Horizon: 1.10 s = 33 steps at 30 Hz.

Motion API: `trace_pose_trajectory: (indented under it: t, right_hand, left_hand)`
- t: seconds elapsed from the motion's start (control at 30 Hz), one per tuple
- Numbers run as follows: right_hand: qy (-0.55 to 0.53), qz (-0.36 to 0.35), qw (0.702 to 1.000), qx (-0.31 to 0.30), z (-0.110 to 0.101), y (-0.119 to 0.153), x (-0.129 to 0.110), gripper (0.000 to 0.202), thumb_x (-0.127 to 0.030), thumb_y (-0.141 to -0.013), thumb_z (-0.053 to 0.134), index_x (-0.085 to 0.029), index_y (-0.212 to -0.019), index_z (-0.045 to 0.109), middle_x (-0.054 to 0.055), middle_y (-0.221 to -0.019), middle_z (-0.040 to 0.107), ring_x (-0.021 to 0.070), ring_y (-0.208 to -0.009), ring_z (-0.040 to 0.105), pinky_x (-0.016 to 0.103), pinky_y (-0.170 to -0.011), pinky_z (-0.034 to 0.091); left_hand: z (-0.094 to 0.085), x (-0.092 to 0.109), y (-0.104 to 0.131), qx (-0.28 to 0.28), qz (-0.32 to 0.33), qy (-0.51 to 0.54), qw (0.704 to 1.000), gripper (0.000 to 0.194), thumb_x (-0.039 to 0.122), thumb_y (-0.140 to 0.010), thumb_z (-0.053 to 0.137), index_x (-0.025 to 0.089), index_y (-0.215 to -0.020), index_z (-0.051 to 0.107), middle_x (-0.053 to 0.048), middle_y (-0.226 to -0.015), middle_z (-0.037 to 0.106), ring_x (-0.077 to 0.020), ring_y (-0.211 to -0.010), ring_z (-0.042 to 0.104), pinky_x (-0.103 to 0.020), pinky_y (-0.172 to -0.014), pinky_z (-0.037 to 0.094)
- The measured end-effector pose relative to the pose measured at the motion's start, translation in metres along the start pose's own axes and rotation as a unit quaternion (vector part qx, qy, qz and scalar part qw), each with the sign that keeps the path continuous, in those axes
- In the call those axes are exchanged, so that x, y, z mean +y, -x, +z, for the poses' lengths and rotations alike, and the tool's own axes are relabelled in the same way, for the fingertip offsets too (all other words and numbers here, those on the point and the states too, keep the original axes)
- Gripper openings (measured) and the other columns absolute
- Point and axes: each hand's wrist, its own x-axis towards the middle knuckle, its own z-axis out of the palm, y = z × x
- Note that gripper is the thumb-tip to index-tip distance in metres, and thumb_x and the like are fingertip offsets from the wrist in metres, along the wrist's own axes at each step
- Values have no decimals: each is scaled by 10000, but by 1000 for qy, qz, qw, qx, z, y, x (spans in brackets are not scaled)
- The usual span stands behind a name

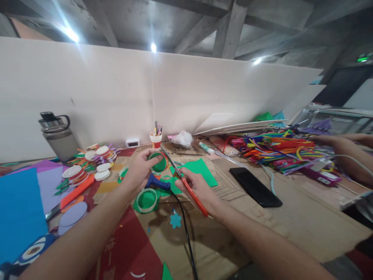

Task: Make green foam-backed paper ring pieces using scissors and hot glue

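My left hand (139, 168) grips a small round ring backed with green paper (159, 165), its thumb across the face. Red-handled scissors (190, 190) are in my right hand (201, 186), their blades pointing up and left beside the ring's right edge. Just below my hands lies a blue glue gun (159, 182) with a black cord. A second ring on green paper (147, 200) rests on the cardboard near my left wrist. Behind my right hand is a green paper sheet (204, 171). A blue snowflake-like cutout (175, 220) lies nearer to me.
A black phone (255, 186) and a heap of coloured pipe cleaners (279, 149) are on the right, beside another person's arms (346, 153). At left stand a water bottle (56, 134), decorated discs (77, 175) and an orange-handled cutter (77, 191). A pen cup (155, 140) stands behind.
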Motion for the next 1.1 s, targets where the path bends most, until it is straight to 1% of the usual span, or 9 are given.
trace_pose_trajectory:
  t: [0.13, 0.3, 0.57, 0.73, 0.9, 1.1]
  right_hand:
    - [-7, -2, 1000, 4, 0, 0, -1, 310, -490, -883, 547, -188, -926, 602, -45, -643, 444, 102, -576, 329, 236, -521, 283]
    - [-14, 8, 1000, -8, 0, 2, -5, 307, -506, -887, 539, -204, -941, 560, -39, -674, 454, 111, -584, 336, 242, -528, 304]
    - [3, 1, 1000, 3, 0, 1, -5, 347, -507, -904, 516, -189, -1025, 582, -24, -699, 494, 116, -598, 354, 248, -559, 330]
    - [4, 1, 1000, 4, 0, 2, -5, 343, -502, -915, 506, -195, -1043, 587, -22, -710, 507, 114, -599, 368, 246, -567, 341]
    - [4, -5, 1000, 8, 1, 1, -5, 346, -508, -907, 520, -188, -1018, 594, -19, -712, 514, 117, -609, 382, 245, -567, 334]
    - [1, 2, 1000, 1, 1, 1, -2, 344, -511, -896, 532, -180, -978, 580, -24, -710, 506, 114, -601, 383, 241, -547, 322]
  left_hand:
    - [0, 0, 0, 9, -4, 10, 1000, 321, 254, -562, 858, 157, -797, 661, -8, -734, 691, -130, -620, 617, -270, -644, 505]
    - [-1, -4, -1, 10, 6, 10, 1000, 326, 288, -580, 854, 164, -819, 670, -19, -774, 708, -143, -671, 635, -279, -692, 509]
    - [-2, -10, -2, -1, 33, -31, 999, 268, 282, -627, 827, 164, -823, 688, -26, -823, 705, -137, -715, 627, -263, -704, 498]
    - [0, -9, 0, -10, 27, -26, 999, 245, 269, -633, 821, 169, -817, 695, -28, -818, 701, -146, -740, 632, -271, -731, 498]
    - [-1, -10, 0, -11, 30, -28, 999, 237, 202, -617, 814, 163, -816, 691, -19, -816, 695, -135, -739, 623, -256, -731, 489]
    - [-2, -12, -1, -16, 25, -30, 999, 228, 180, -636, 794, 166, -834, 682, -6, -798, 687, -128, -747, 616, -251, -749, 480]
